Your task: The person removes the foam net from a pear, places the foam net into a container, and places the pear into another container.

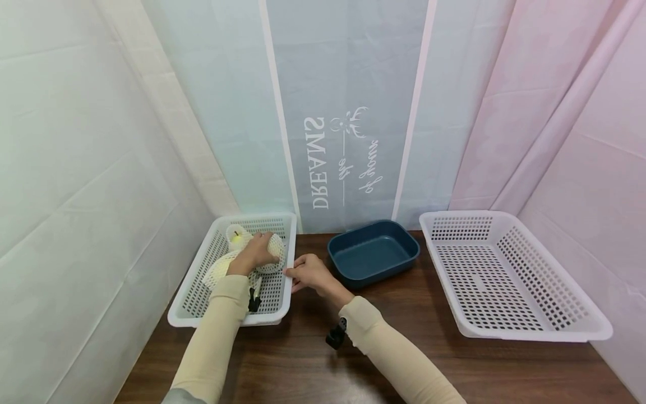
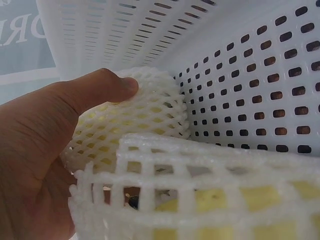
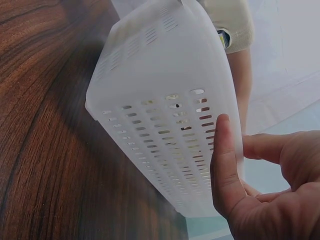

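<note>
At the left stands a white plastic basket (image 1: 229,321) holding several yellow fruits, each in a white foam net. My left hand (image 1: 256,252) reaches inside and grips one netted fruit (image 1: 275,247) near the basket's right wall. In the left wrist view its thumb lies across the foam of that fruit (image 2: 145,107). Another netted fruit (image 2: 215,195) sits close in front, and one with a dark stem (image 1: 236,237) is in the far corner. My right hand (image 1: 314,275) pinches the basket's right rim, thumb and fingers on either side of the wall (image 3: 175,120).
A dark blue rectangular dish (image 1: 373,255) stands on the brown wooden table (image 1: 323,370), just right of my right hand. Farther right is a larger white basket (image 1: 504,286) with nothing in it. Hanging cloth (image 1: 353,67) closes off the back.
</note>
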A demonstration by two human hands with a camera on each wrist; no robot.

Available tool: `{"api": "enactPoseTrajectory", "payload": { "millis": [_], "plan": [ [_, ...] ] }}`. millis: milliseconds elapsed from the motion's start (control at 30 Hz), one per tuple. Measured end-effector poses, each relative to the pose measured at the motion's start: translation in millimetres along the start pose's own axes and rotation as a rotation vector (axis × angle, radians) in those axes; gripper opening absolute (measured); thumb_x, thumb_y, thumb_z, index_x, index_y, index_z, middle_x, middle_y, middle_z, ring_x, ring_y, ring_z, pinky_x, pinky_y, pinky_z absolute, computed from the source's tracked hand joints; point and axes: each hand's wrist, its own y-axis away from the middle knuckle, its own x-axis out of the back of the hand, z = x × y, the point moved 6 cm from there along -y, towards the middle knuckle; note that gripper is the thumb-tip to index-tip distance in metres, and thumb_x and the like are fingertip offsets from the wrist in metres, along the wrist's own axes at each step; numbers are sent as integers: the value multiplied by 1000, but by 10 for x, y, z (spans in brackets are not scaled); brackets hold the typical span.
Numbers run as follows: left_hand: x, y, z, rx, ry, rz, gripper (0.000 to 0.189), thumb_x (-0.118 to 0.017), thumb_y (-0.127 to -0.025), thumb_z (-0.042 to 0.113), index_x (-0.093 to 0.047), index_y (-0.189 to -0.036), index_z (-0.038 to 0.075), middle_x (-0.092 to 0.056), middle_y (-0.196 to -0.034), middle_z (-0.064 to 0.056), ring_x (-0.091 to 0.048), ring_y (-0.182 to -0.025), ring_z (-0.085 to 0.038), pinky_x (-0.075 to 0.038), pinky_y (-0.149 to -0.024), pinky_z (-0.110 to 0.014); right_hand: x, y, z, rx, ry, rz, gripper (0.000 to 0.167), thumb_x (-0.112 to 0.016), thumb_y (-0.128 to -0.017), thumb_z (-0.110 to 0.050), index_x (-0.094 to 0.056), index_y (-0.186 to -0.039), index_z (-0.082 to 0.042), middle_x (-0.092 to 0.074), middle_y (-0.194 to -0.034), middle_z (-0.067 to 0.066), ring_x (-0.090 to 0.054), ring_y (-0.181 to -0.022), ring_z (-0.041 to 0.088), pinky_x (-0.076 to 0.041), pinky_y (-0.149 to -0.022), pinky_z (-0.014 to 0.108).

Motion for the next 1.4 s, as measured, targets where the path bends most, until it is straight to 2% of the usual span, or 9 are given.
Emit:
{"api": "enactPoseTrajectory", "payload": {
  "millis": [167, 300, 400, 533, 700, 900, 1167, 1400],
  "plan": [
    [16, 14, 18, -5, -6, -8, 89, -82, -91, 23, -36, -162, -4, -32, -164, -38, -38, -150, -55, -38, -120, -64, -5, -10, 7, 3, -4, -4, 23, -72, -102, -9, -65, -115, 8, -76, -96, 21, -74, -68, 16, -61, -88, 58],
    [33, 24, 42, -6, 5, -20, 90, -81, -92, 23, -33, -163, -4, -28, -166, -39, -32, -154, -56, -35, -122, -65, -2, -12, 4, 6, -6, -8, 22, -71, -102, -8, -65, -115, 9, -76, -96, 21, -74, -68, 16, -64, -82, 52],
    [59, 33, 52, -7, 14, -20, 90, -81, -92, 23, -33, -163, -4, -28, -166, -38, -34, -153, -55, -36, -122, -64, 1, -11, 5, 10, -8, -11, 22, -71, -102, -8, -64, -115, 9, -76, -96, 21, -74, -69, 17, -66, -79, 48],
    [106, 41, 69, -14, 7, -10, 89, -81, -92, 23, -34, -163, -3, -31, -165, -38, -38, -151, -54, -38, -121, -64, 4, -15, 7, 15, -12, -14, 22, -71, -102, -8, -64, -115, 9, -76, -96, 21, -74, -69, 17, -64, -84, 54],
    [166, 49, 117, -33, -11, -1, 90, -81, -92, 24, -33, -164, -3, -28, -167, -38, -32, -154, -55, -34, -123, -65, 6, -30, 15, 18, -11, -13, 22, -70, -102, -8, -64, -115, 9, -76, -96, 21, -74, -68, 16, -61, -89, 59],
    [238, 72, 219, -87, -45, 24, 88, -81, -90, 24, -37, -162, -3, -40, -158, -37, -45, -145, -53, -41, -117, -65, 8, -45, 28, 22, -8, -8, 23, -71, -102, -8, -64, -116, 8, -77, -96, 21, -74, -69, 17, -63, -86, 56],
    [319, 133, 331, -140, -60, 51, 87, -82, -88, 24, -40, -159, -3, -43, -155, -37, -50, -140, -51, -44, -115, -63, -1, -30, 15, 15, 0, -6, 23, -72, -102, -9, -64, -115, 8, -77, -94, 20, -74, -67, 16, -65, -79, 49],
    [417, 163, 439, -164, -73, 75, 85, -82, -86, 24, -43, -158, -1, -51, -145, -30, -59, -125, -43, -50, -108, -59, 14, -26, -9, 7, -8, -5, 23, -72, -102, -9, -64, -114, 8, -77, -94, 20, -73, -66, 17, -64, -83, 53]
  ]
}}
